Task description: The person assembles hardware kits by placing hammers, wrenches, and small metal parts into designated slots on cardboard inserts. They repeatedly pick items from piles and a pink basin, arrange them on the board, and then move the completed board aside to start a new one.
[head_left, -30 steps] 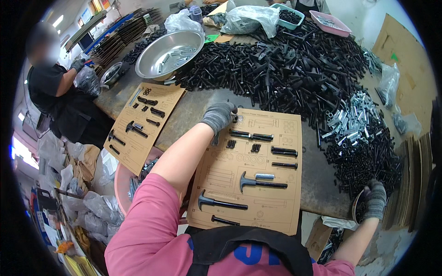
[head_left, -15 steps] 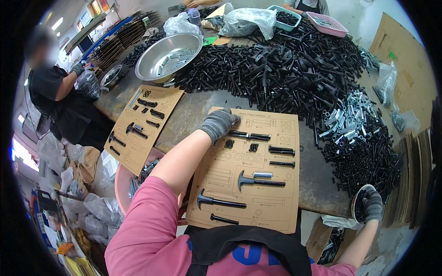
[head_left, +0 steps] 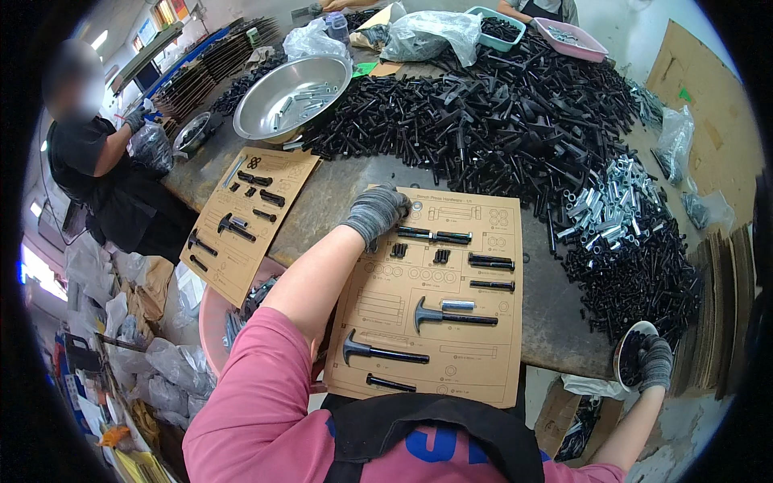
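My left hand (head_left: 376, 215), in a grey striped glove, rests at the upper left of a printed cardboard sheet (head_left: 483, 378). Its fingers are curled together, and whatever they hold is hidden. Right beside the fingertips a small ring (head_left: 416, 207) shows on the sheet. Black bolts (head_left: 435, 235), short black screws, a silver sleeve (head_left: 457, 305) and two T-shaped black handles (head_left: 455, 315) lie on the printed outlines. At the table's right corner my gloved right hand (head_left: 656, 364) reaches into a small bowl (head_left: 624, 372) of black parts, fingers bent and partly hidden among them.
Black bolts (head_left: 483, 121) form a large heap behind the sheet, with silver sleeves (head_left: 608, 209) at its right. A steel basin (head_left: 266, 121) and a second filled sheet (head_left: 258, 209) are at left. A co-worker (head_left: 97, 161) stands beyond; cardboard sheets (head_left: 729, 306) stand at right.
My left hand has shifted slightly left, and the small ring on the sheet now shows beside its fingertips. My right hand stays at the bowl, its fingers slightly further in.
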Available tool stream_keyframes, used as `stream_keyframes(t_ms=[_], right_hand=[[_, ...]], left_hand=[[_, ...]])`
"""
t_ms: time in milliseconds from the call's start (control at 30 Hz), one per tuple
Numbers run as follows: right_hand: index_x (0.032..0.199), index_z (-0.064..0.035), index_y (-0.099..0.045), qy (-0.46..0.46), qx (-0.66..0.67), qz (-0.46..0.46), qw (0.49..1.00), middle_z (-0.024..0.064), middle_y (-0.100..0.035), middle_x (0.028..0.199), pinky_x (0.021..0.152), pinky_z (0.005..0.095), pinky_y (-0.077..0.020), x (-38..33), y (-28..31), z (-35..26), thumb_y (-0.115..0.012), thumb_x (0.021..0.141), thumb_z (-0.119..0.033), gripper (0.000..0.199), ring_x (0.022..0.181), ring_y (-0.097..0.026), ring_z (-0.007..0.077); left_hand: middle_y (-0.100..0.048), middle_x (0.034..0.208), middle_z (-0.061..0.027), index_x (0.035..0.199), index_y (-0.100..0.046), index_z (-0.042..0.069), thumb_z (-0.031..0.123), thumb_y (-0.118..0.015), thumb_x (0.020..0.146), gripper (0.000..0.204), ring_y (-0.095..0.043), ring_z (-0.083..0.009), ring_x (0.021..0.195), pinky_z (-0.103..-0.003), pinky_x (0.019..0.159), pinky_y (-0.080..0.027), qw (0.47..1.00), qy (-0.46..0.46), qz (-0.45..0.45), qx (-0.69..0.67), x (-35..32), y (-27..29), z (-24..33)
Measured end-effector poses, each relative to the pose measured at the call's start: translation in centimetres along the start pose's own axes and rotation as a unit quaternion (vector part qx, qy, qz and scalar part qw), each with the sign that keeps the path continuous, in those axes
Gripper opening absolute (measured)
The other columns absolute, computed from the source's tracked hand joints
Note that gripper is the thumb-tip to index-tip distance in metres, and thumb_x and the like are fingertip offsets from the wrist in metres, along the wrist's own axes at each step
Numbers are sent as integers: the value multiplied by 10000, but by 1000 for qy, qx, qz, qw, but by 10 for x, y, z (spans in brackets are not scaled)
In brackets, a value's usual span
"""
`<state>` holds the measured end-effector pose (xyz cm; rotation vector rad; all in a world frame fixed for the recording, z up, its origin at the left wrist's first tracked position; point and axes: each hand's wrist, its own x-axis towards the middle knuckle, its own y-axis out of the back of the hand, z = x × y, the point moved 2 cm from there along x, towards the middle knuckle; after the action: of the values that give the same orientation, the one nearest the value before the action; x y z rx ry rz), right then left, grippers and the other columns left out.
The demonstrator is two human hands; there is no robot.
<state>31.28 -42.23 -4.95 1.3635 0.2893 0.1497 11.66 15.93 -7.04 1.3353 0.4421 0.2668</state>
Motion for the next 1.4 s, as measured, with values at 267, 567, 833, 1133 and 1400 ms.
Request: stream_keyframes(t_ms=[267, 567, 833, 1133, 1400], right_hand=[[836, -61, -602, 6, -11, 26, 1000, 161, -553, 857, 754, 386, -448, 0, -1, 14, -659, 620, -65, 223, 840, -544, 314], [897, -56, -605, 54, 134, 1, 989, 150, -567, 909, 757, 371, -451, -10, -7, 28, -711, 555, -84, 359, 859, -549, 313], [817, -61, -585, 72, 92, -41, 992, 147, -573, 869, 741, 383, -443, -5, 16, -4, -720, 546, -78, 304, 858, -539, 317], [1047, -52, -539, 98, 142, -86, 981, 157, -549, 1054, 853, 359, -406, -11, 19, -8, -655, 695, -133, 379, 987, -515, 308], [842, -115, -623, 93, 24, -78, 992, 119, -602, 853, 748, 378, -446, -8, 35, -13, -639, 701, -245, 192, 827, -568, 269]], left_hand=[[-566, 954, -112, 976, -624, 186, 205, -541, 771, 222, -551, -263, 899, -356, 810, -438, 1000, 5, 11, 1, 2, -6, -3], [-555, 930, -139, 928, -627, 133, 194, -547, 759, 197, -551, -287, 866, -356, 796, -438, 997, 0, 65, -36, -9, -2, 3], [-555, 906, -144, 889, -625, 80, 156, -578, 733, 180, -547, -300, 840, -363, 764, -437, 995, -8, 84, -49, -18, -4, 2], [-563, 862, -140, 863, -622, 53, 104, -601, 715, 158, -535, -298, 814, -361, 749, -438, 980, -90, 157, -78, -18, -10, -4], [-552, 828, -132, 886, -614, 47, 76, -612, 714, 174, -543, -275, 787, -345, 713, -441, 975, -75, 178, -112, -22, -16, -3]])
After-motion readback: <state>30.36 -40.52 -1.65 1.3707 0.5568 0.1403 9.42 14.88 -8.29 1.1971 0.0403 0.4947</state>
